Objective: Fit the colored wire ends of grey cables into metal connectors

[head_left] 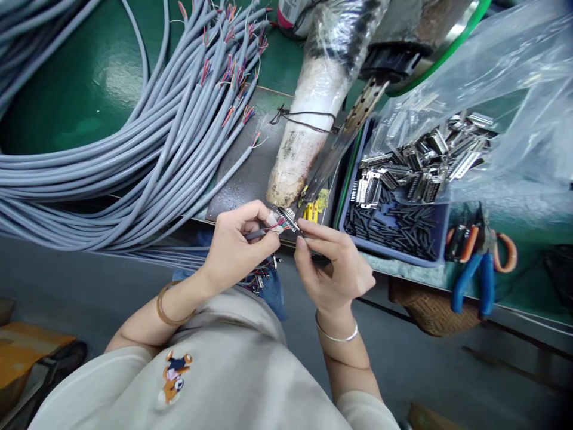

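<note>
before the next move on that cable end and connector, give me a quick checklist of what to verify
1. Left hand grips the grey cable end near its stripped tip: ok.
2. Right hand pinches the metal connector at the cable's coloured wires: ok.
3. Each wire seated in its proper pin: cannot tell, too small to see.
4. Spare connectors within reach in the blue tray on the right: ok.
5. Pliers at hand on the bench edge, right of the tray: ok.
6. Next cables ready: the grey cable bundle lies on the left with stripped ends showing: ok.
</note>
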A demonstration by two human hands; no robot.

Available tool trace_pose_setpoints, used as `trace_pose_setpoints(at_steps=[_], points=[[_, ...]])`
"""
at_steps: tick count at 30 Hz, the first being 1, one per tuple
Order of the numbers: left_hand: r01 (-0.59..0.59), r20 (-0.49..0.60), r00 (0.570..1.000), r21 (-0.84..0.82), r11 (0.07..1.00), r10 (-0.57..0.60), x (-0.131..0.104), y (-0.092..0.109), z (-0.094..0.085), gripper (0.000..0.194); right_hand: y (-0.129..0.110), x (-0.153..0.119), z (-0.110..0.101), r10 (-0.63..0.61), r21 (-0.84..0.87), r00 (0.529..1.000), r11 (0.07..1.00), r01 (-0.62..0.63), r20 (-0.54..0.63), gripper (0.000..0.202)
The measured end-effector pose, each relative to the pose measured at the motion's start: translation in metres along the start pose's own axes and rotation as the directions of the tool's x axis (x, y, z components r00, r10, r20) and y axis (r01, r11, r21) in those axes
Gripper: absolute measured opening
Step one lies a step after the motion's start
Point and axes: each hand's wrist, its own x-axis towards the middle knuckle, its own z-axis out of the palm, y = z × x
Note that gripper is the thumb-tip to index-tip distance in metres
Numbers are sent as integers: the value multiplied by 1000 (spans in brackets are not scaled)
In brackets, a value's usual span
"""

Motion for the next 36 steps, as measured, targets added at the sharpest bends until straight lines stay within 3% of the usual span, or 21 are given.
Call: trace_pose_setpoints(at_steps=[3, 5, 8, 10, 12, 14, 19, 22, 27, 32, 34, 36], points=[[92, 64, 994, -123, 988, -85, 1, 1, -2, 13, 8, -8, -4, 41, 148, 995, 989, -28, -86, 16], [187, 156, 976, -221, 957, -154, 2, 2, -4, 19, 13, -14, -8, 10, 235, 990, 972, 23, -142, 14], [359, 374, 898, -313, 879, -233, 1, 3, -9, 30, 17, -23, -8, -61, 270, 995, 959, 82, -83, 17], [409, 477, 848, -314, 857, -230, -2, 4, -11, 33, 14, -27, -5, -50, 282, 999, 958, 54, -22, 17], [362, 477, 858, -303, 881, -189, -6, 4, -11, 31, 9, -28, -1, 12, 297, 999, 955, -3, -30, 18], [255, 409, 904, -288, 923, -122, -12, 4, -9, 27, 1, -26, 0, 124, 311, 990, 946, -97, -68, 17], [85, 305, 952, -213, 973, -16, -24, 5, -8, 25, -14, -22, -6, 376, 349, 926, 872, -343, -29, 11], [40, 280, 959, -235, 971, 29, -27, 3, -10, 25, -19, -23, -10, 403, 349, 915, 856, -383, 14, 11], [-68, 281, 950, -236, 969, 135, -32, -1, -14, 10, -19, -18, -10, 429, 412, 901, 810, -417, 69, 13], [-356, 322, 884, -8, 934, 339, -37, -3, -15, 7, -17, -6, -17, 431, 504, 853, 689, -522, 294, 18], [-413, 295, 878, 72, 908, 376, -38, -6, -13, 7, -19, -3, -21, 445, 434, 847, 727, -532, 292, 16], [-348, 267, 910, 74, 935, 318, -38, -10, -10, 4, -20, -4, -22, 439, 286, 886, 838, -464, 151, 10]])
